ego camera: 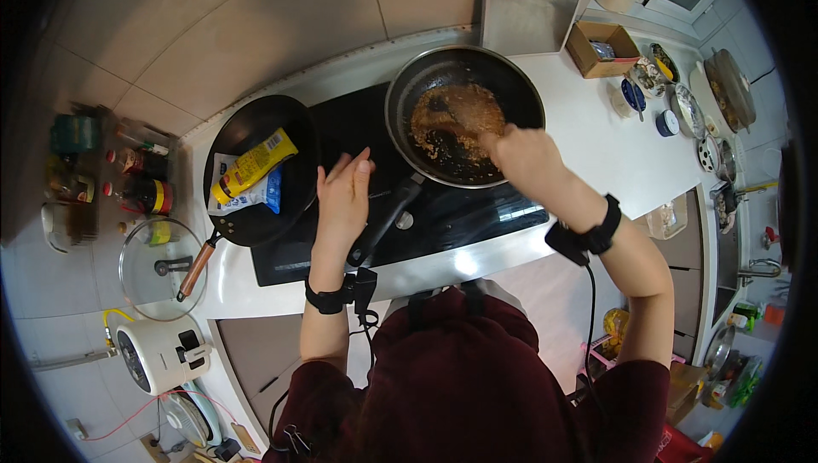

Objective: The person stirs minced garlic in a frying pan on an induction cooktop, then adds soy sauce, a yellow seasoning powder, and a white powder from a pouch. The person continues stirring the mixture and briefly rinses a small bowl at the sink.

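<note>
A dark frying pan (399, 111) with a steel rim stands on the black glass cooktop (345, 111), and brown minced food (470, 108) lies in it. My right hand (527, 153) is closed over the pan's right side around a utensil whose end is blurred in the food; its kind is unclear. My left hand (345, 191) is held above the cooktop between two pans, fingers apart, holding nothing, close to the frying pan's black handle (383, 223). To its left a black wok (291, 118) holds a yellow squeeze pack (255, 166) and a blue-and-white packet (261, 198).
A glass lid (137, 271) leans near the wok's wooden handle (197, 268) at left, with sauce bottles (144, 196) behind. A white rice cooker (160, 354) stands lower left. On the right counter are a cardboard box (601, 63), a blue-rimmed bowl (629, 97) and several dishes.
</note>
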### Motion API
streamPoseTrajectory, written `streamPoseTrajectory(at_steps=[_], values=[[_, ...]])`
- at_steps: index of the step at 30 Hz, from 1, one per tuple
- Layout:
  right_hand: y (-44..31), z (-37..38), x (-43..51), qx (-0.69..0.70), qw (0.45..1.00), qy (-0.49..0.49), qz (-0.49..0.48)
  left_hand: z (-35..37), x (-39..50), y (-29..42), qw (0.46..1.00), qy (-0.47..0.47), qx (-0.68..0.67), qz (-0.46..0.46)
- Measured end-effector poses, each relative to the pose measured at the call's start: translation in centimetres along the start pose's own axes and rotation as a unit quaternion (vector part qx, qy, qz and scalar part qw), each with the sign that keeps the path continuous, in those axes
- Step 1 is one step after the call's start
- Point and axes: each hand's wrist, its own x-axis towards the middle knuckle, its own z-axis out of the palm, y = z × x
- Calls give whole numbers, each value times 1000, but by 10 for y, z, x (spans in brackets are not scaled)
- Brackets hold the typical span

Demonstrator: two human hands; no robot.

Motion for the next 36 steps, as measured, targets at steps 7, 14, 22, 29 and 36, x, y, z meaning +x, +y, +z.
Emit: streamPoseTrajectory(at_steps=[7, 14, 22, 29, 36], values=[[28, 16, 55, -8, 998, 37, -43, 4, -6, -1, 999, -6, -13, -44], [70, -56, -34, -10, 998, -43, -36, 16, -2, 13, 1000, -21, 4, -17], [85, -16, -12, 29, 997, -6, -71, 48, -10, 56, 998, 37, 13, -55], [168, -26, -27, -29, 986, -66, -150, 74, -36, 95, 980, 159, -18, -115], [146, 19, 51, 18, 986, 64, -155, 105, -77, 99, 965, 141, -137, -173]])
